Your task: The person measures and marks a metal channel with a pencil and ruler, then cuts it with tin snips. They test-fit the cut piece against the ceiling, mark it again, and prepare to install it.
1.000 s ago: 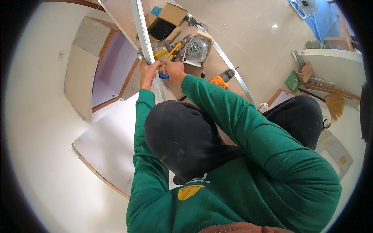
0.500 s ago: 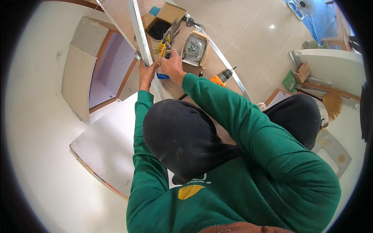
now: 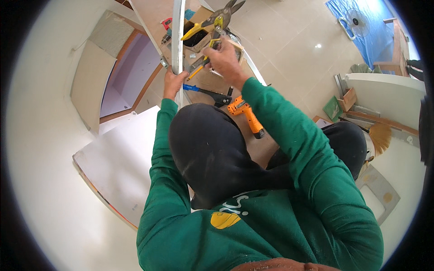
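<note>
My left hand (image 3: 174, 83) is closed around a long pale metal channel (image 3: 178, 40), its thumb lying across the near side. My right hand (image 3: 224, 59) grips a pair of yellow-handled tin snips (image 3: 218, 21) by a handle, to the right of the channel. The snips' handles are spread, and their dark blades point up and to the right. Below the right hand lies a black hand tool with a blue handle (image 3: 192, 87). Beside that tool is an orange cordless drill (image 3: 247, 115). A yellow pencil-like stick (image 3: 195, 72) lies between my hands.
Behind the snips stands an open cardboard box (image 3: 202, 14) with dark contents. A red tape measure (image 3: 166, 22) sits left of the channel. Farther right are a white fan (image 3: 357, 22), a blue sheet (image 3: 337, 9) and a straw broom (image 3: 379, 137). A white panel (image 3: 117, 158) lies at left.
My right hand has lifted the tin snips up and to the right, away from the channel. The drill and blue-handled tool show more fully. My left hand still holds the channel.
</note>
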A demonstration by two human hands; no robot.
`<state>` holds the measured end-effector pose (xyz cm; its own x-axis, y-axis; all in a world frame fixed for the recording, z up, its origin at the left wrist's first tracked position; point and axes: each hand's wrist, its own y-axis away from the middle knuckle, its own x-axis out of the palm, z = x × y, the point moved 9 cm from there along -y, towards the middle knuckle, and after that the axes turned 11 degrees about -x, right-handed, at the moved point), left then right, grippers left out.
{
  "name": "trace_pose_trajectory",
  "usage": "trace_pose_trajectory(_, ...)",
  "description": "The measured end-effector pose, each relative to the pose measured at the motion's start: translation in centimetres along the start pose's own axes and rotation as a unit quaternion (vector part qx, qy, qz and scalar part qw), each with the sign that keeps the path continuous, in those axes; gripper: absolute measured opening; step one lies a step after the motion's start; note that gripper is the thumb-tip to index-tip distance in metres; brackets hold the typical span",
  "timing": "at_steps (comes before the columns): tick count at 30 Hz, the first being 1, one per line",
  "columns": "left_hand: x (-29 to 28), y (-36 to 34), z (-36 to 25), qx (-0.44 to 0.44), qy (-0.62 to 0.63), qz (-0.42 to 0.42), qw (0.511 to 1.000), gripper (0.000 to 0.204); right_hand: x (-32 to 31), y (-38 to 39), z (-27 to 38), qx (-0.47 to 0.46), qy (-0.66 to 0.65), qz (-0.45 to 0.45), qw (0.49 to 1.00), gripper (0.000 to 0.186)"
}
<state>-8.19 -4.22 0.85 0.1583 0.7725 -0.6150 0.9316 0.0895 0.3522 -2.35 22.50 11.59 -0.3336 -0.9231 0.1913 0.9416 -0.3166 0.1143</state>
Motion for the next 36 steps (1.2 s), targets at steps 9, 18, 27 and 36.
trace_pose_trajectory(9, -5.8, 8.0, -10.0, 0.115, -0.022, -0.108, 0.987, 0.082, -9.4, -10.8, 21.8, -0.186, 0.08, 0.1, 0.974, 0.031)
trace_pose_trajectory(18, -12.3, 12.2, -30.9, 0.237, 0.042, -0.079, 0.967, 0.081, -12.0, -4.3, 29.8, -0.159, 0.032, 0.131, 0.978, 0.047)
trace_pose_trajectory(27, -8.3, 15.6, -47.6, 0.308, 0.123, 0.168, 0.928, 0.067, -7.5, 0.6, 26.4, -0.248, 0.175, 0.247, 0.92, 0.078)
trace_pose_trajectory(36, -3.9, 13.7, -53.0, 0.262, 0.157, 0.144, 0.941, 0.044, -8.3, -0.9, 24.9, -0.286, 0.27, 0.158, 0.906, 0.136)
